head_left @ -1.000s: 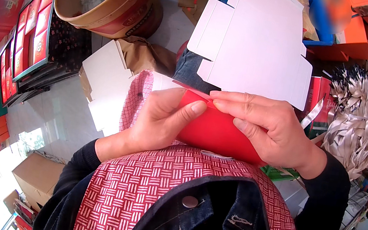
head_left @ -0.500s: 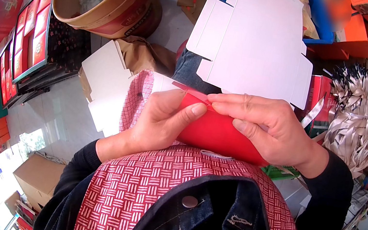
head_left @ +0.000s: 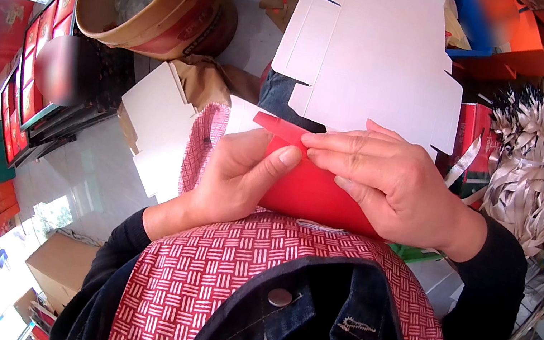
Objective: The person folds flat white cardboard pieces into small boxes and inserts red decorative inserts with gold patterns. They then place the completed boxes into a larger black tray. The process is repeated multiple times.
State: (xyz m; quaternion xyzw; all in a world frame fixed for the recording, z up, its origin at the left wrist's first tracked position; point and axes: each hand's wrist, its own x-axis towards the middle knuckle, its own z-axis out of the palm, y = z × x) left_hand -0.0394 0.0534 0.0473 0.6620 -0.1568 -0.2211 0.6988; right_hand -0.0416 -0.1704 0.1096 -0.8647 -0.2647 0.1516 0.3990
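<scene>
a: from the left?

b: a bucket (head_left: pixel 198 29), its top cut off; then the left hand (head_left: pixel 236 172), clasping a red card (head_left: pixel 315 196) before the apron (head_left: pixel 257 255), most fingers hidden behind.

a: and rightward?

b: a white carton sheet (head_left: pixel 386 59) beyond; the right hand (head_left: pixel 397 185) covers the card's right end, can't tell if gripping; then ribbons (head_left: pixel 524 182).

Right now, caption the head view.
Bare left hand and right hand on a smooth red sheet, by a red-and-white patterned apron.
</scene>
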